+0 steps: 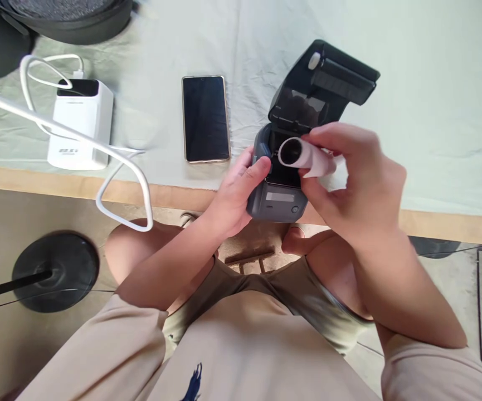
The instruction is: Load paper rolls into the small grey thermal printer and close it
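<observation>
My left hand (241, 192) is closed around the left side of a small dark grey label printer (280, 203), thumb over its rim. The printer's black lid (324, 83) stands raised, tilted back, and the inside is exposed. Between the thumb and fingers of my right hand (360, 184) is a white paper roll (310, 157) with a dark hollow core facing left. The roll is at the mouth of the printer's compartment; whether it touches the inside I cannot tell. A short loose end of paper hangs from it.
On the cloth-covered table (152, 100) lies a phone (205, 120), left of the printer. Farther left stands a white power bank (81, 125) with a looping white cable (126, 156) that hangs over the table's front edge. A black round object (77, 25) sits at the back left corner.
</observation>
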`<act>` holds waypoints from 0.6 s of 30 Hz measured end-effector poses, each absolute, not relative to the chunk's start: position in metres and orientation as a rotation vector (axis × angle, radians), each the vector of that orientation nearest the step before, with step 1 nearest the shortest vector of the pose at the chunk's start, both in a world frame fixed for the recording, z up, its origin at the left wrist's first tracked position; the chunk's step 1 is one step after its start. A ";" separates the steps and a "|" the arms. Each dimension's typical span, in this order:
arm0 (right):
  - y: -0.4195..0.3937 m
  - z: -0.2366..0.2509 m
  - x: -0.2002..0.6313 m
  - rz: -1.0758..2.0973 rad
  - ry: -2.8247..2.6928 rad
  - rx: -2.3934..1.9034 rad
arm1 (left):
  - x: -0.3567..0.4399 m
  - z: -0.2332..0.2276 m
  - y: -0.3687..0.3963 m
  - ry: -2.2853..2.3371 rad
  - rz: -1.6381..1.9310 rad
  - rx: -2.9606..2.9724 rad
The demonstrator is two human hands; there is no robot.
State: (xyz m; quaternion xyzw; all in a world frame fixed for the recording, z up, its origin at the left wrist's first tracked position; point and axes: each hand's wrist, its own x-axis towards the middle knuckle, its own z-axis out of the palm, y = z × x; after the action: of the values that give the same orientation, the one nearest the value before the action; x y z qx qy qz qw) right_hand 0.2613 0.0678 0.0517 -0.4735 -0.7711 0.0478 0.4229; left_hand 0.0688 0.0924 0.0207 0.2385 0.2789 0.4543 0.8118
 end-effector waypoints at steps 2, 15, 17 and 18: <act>0.070 0.052 0.263 -0.001 -2.004 -1.276 | 0.069 0.021 0.091 0.592 0.967 0.533; 0.060 0.044 0.241 -0.029 -2.033 -1.029 | 0.062 0.021 0.096 0.667 0.898 0.605; 0.060 0.047 0.242 0.090 -1.984 -0.955 | 0.061 0.019 0.095 0.701 0.917 0.645; 0.061 0.049 0.243 0.145 -1.916 -0.933 | 0.061 0.019 0.094 0.702 0.929 0.656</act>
State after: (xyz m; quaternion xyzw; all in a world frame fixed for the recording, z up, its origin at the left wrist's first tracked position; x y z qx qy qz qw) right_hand 0.2433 0.0608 0.0491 -0.3829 -0.7858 0.0594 0.4820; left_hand 0.0613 0.0944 0.0190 0.3040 0.3253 0.4306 0.7851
